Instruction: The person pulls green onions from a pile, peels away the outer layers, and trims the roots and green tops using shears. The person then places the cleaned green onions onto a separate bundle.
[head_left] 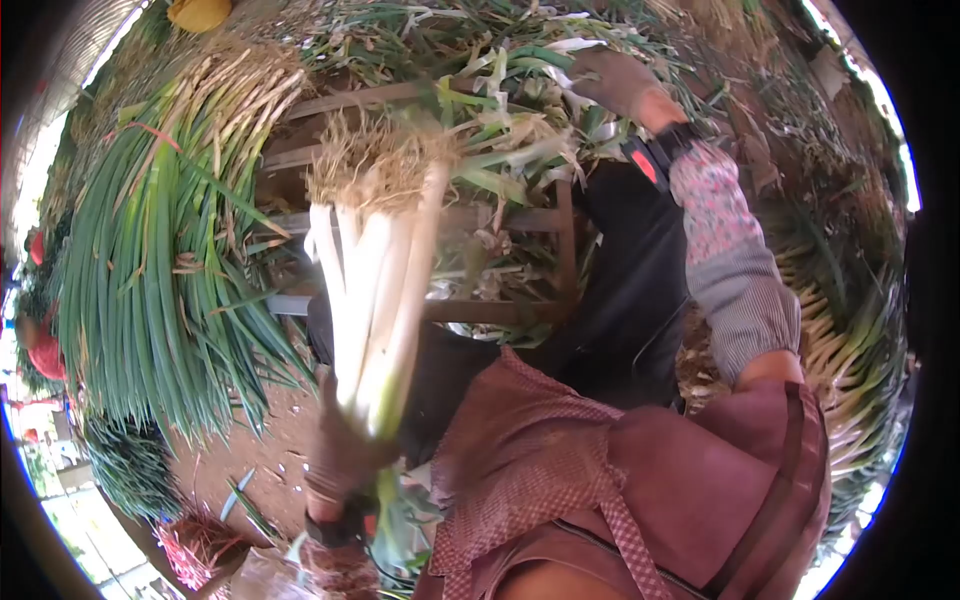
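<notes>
My left hand [345, 450], in a dark glove, is wrapped round the lower part of a bunch of green onions [375, 300]. The thick white stalks stand upright with their brown roots at the top, and green leaves hang below the hand. My right hand [612, 82], also gloved, reaches to the top right over loose leaves and peelings [520, 130]. It is bent over a pale leafy strand, and its fingertips are too blurred to make out.
A large pile of green onions [150, 260] lies at the left. A wooden frame [500, 312] stands before my knees. More onions [835, 370] lie at the right. Two people in red [45, 355] show at the far left edge. Several leaves litter the soil.
</notes>
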